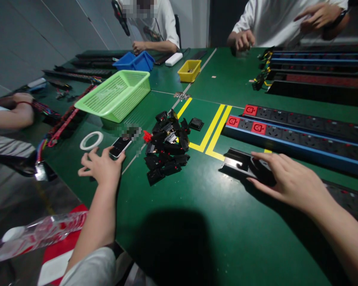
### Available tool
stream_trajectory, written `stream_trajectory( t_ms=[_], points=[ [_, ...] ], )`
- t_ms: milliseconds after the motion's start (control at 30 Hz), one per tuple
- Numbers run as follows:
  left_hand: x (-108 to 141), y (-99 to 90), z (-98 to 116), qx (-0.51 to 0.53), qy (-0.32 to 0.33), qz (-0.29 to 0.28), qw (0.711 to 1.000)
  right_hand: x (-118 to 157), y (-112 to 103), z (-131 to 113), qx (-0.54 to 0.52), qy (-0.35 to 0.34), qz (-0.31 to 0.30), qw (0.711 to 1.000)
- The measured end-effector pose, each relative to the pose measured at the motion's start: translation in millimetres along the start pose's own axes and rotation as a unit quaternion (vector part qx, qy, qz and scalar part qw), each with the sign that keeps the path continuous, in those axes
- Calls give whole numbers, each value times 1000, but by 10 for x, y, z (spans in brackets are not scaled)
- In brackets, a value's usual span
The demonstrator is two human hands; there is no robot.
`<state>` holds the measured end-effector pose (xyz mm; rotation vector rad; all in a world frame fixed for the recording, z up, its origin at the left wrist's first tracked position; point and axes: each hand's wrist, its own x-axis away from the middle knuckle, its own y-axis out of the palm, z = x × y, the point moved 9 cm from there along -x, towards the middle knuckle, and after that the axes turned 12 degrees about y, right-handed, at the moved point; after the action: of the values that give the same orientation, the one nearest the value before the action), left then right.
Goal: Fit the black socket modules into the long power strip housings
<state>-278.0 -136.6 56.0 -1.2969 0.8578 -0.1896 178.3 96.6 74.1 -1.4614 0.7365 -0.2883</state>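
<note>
My left hand reaches to a smartphone on the green table, thumb and index finger at the two sides of its near end and the other fingers spread. My right hand spans a black power strip, fingers on the far side and thumb on the near side; the hand and forearm hide part of the strip. Between my hands lies a heap of black socket modules, with a small red piece at its left edge. A single black module sits apart on the right.
A white tape roll and a green basket stand at left. Blue power strips with red sockets lie at right. Blue bins and a yellow bin are farther back. Several people sit around the table. A bottle is below left.
</note>
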Motion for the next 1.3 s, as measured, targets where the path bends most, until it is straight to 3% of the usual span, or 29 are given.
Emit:
stream_trajectory(
  t_ms=[633, 933, 1100, 1300],
  points=[
    [47, 29, -61, -18, -39, -3, 999, 5, 9, 17, -8, -6, 2, 1000],
    [22, 82, -75, -13, -26, 0, 1000, 3, 8, 21, -9, -3, 0, 1000],
    [-1, 141, -79, 7, -32, -32, 999, 2, 10, 23, -12, -3, 1, 1000],
    [35, 79, -106, -5, -63, -34, 997, -7, -11, -6, -18, -7, 5, 1000]
  ],
)
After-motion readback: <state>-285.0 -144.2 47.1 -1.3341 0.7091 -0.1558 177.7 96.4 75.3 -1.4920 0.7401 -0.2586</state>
